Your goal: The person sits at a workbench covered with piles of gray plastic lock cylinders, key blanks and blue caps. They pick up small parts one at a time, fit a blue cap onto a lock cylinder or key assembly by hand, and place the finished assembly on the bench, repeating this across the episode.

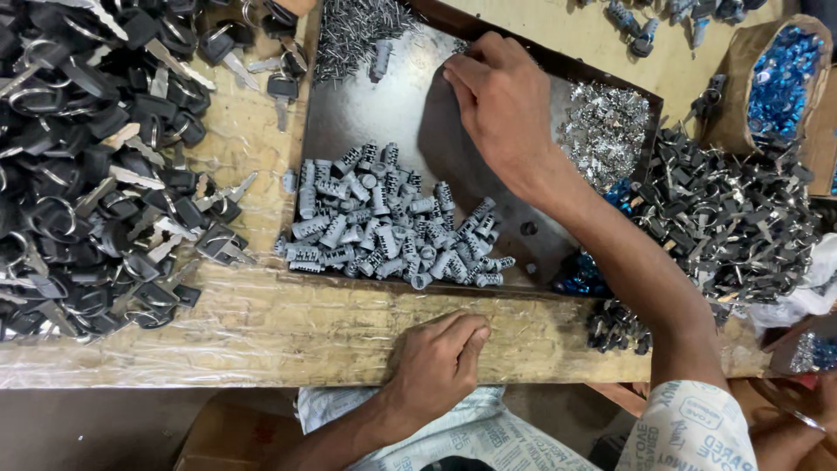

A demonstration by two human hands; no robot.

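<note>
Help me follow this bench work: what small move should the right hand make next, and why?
Probably close its fingertips on a few small pins: the right hand is reaching across the metal tray toward the pin pile, while the left hand rests on the bench edge.

The right hand [501,109] covers its own fingertips and whatever they touch on the tray [375,105]. The left hand [433,366] curls shut, so anything inside it is hidden. Left of both hands, the key pile [87,166] runs off the frame. Right of the right hand, the bag of blue parts [780,78] is cut by the edge.
</note>
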